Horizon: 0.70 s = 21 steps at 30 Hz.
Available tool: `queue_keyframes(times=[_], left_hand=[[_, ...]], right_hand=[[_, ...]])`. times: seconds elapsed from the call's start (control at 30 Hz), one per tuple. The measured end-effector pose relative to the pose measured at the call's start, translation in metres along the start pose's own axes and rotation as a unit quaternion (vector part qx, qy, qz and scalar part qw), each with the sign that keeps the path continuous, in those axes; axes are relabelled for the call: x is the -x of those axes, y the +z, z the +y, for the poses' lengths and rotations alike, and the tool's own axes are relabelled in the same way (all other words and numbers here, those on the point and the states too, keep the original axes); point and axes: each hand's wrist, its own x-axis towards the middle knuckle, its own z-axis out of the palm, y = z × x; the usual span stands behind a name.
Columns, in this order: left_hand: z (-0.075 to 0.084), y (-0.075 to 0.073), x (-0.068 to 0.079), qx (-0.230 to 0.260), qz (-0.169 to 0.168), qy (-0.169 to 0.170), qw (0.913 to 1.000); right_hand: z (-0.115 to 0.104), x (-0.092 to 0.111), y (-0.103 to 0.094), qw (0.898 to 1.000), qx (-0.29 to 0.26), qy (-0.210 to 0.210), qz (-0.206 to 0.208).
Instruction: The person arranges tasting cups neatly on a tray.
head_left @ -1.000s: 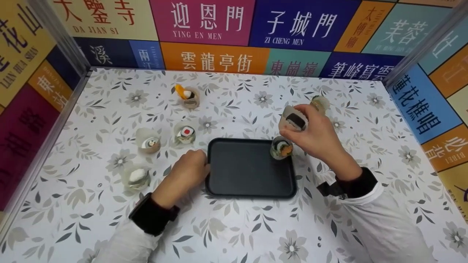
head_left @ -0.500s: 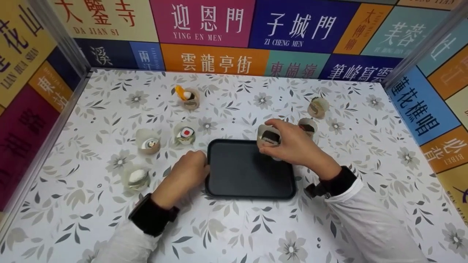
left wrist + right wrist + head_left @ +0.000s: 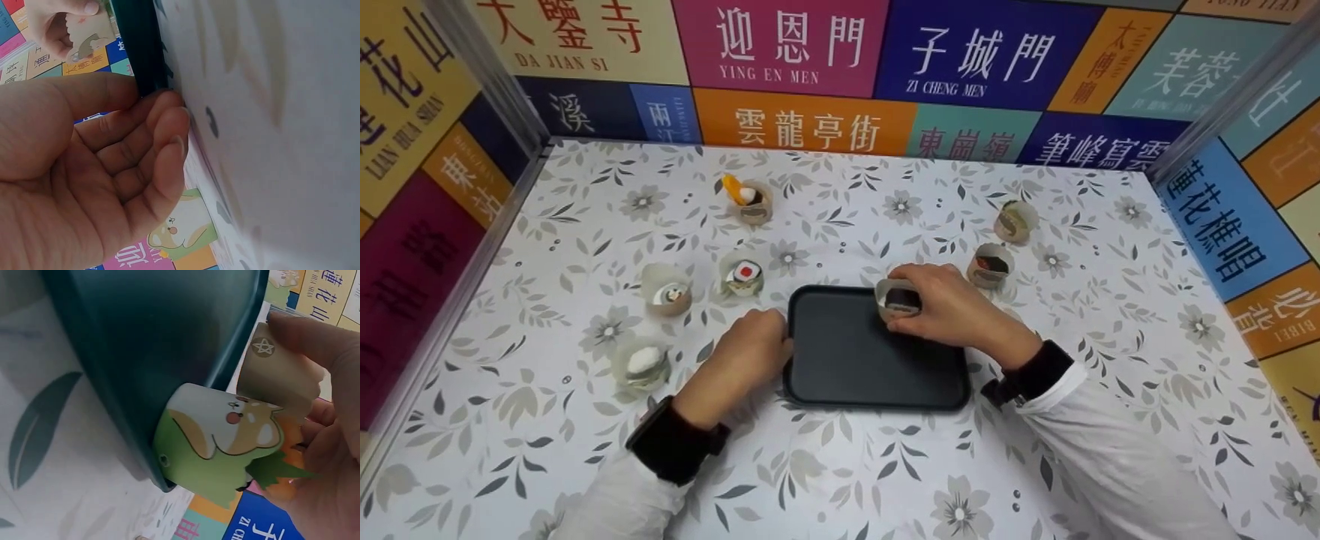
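Observation:
My left hand point(image 3: 746, 356) pinches the left rim of the dark rectangular tray point(image 3: 855, 375); the left wrist view shows the tray's edge point(image 3: 140, 45) between thumb and curled fingers. Over the tray's far edge, my right hand point(image 3: 952, 304) grips a beige paper cup point(image 3: 889, 301) with a dark-topped sushi piece in it. A star mark shows on that cup point(image 3: 275, 371) in the right wrist view. Beside it, a green dog-print paper cup point(image 3: 208, 444) with an orange filling stands in the tray's corner, hidden behind my right hand in the head view. Whether the gripped cup touches the tray, I cannot tell.
Right of the tray stand two sushi cups, one with a dark piece point(image 3: 988, 266) and one farther back point(image 3: 1015, 222). Several more are on the left, among them a red-centred one point(image 3: 742, 273) and a white-topped one point(image 3: 645, 364). Printed panels point(image 3: 802, 124) wall the flowered tabletop.
My right hand has carried the beige cup left and down to the tray's far edge, uncovering the two cups at right. The left hand stays on the tray's rim.

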Motion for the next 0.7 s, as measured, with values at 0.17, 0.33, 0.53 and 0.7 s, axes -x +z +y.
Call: queue_keyframes(times=[0.17, 0.33, 0.53, 0.7], left_hand=[[0.0009, -0.0014, -0.0004, 0.001, -0.011, -0.012, 0.9999], [0.0017, -0.0023, -0.0002, -0.003, -0.014, -0.018, 0.9997], [0.0015, -0.0006, -0.0008, -0.006, -0.005, -0.013, 0.9999], [0.0007, 0.0007, -0.0004, -0.005, 0.004, -0.006, 1.0]], right_hand=[[0.0022, -0.0001, 0.0037, 1.0, 0.012, -0.007, -0.001], [0.0005, -0.0004, 0.0058, 1.0, 0.017, -0.001, -0.008], [-0.0023, -0.0012, 0.0068, 0.999, 0.027, 0.008, -0.019], [-0.0035, -0.0016, 0.0085, 0.998, 0.052, 0.004, -0.018]])
